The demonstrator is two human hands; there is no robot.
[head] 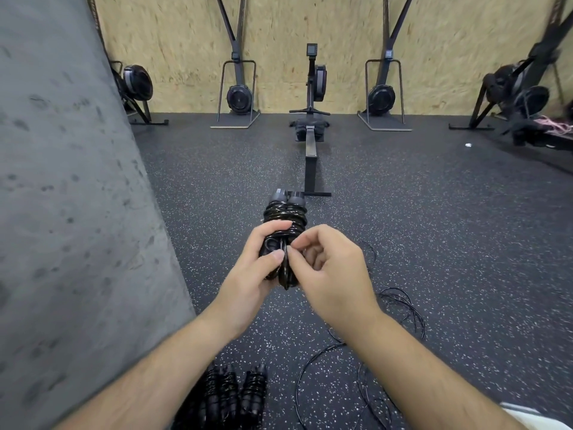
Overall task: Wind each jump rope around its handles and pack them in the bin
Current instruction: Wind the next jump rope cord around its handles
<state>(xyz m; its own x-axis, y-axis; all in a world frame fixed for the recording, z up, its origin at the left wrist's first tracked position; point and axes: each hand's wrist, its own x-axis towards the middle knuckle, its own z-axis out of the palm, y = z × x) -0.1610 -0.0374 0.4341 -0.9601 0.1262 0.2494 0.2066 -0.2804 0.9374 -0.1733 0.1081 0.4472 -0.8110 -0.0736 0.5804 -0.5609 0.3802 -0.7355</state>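
**Wound jump rope held upright between both hands**

The left hand (254,268) grips the lower part of a black jump rope bundle (285,225), its fingers (273,226) curled over the coils and the thumb pressed against the near side. The bundle's long axis runs away from the person, with the two handle ends (286,196) pointing forward and up, past the fingertips. Cord is wrapped in tight turns crosswise round the paired handles.

The right hand (331,274) sits just beside the left, its thumb and forefinger pinching a strand of cord at the bundle's near end, the other fingers curled in.

Below the wrists, on the speckled rubber floor (434,243), three already wound bundles (229,395) lie side by side, their long axes also running away from the person. To the right of them loose black cord (400,302) sprawls in loops. A rowing machine (311,128) stands beyond the fingertips, in front of a chipboard wall (341,32). No bin can be made out.
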